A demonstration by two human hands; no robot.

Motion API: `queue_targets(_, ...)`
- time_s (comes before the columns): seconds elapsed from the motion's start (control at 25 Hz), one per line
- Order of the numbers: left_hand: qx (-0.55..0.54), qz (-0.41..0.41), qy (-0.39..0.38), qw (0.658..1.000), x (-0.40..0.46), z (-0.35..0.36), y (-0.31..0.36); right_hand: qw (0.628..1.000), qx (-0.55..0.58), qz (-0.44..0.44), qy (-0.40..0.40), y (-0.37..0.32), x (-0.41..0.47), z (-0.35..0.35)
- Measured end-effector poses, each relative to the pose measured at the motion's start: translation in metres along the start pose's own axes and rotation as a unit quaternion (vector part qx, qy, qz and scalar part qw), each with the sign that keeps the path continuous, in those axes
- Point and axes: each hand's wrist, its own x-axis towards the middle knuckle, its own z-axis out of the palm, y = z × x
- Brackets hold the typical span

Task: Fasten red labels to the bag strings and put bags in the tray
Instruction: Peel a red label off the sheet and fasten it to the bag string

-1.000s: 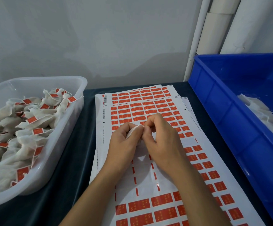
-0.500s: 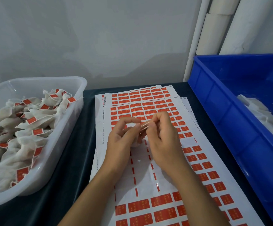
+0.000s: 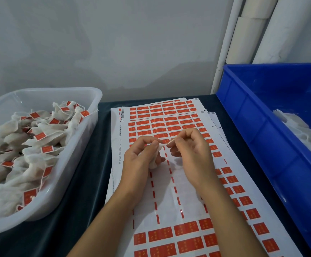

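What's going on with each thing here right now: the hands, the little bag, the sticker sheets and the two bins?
Left hand: grips a white bag.
Bag: bunched in that grip, no label visible.
Right hand: pinches the string.
Label sheets: stacked flat, middle rows peeled.
Clear tray: holds labelled bags.
Blue bin: holds unlabelled bags.

A dark table (image 3: pixel 87 191) carries everything. Directly beneath the spot where the fingers pinch lies a stack of white label sheets (image 3: pixel 171 197), printed with rows of red labels (image 3: pixel 186 228), many already peeled from the strip right under the grip. Well to the left of the grip sits a translucent white tray (image 3: pixel 71 173) heaped with tagged bags. To the right of it stands a blue bin (image 3: pixel 262 138) holding white bags.
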Motion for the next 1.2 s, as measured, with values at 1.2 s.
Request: queue_targets(1.2, 0.004, 0.008, -0.066, 0.998, -0.005, 0.004, 0.009, 0.932, -0.294, -0.155, 0.146, 0.008, -0.002, 0.005)
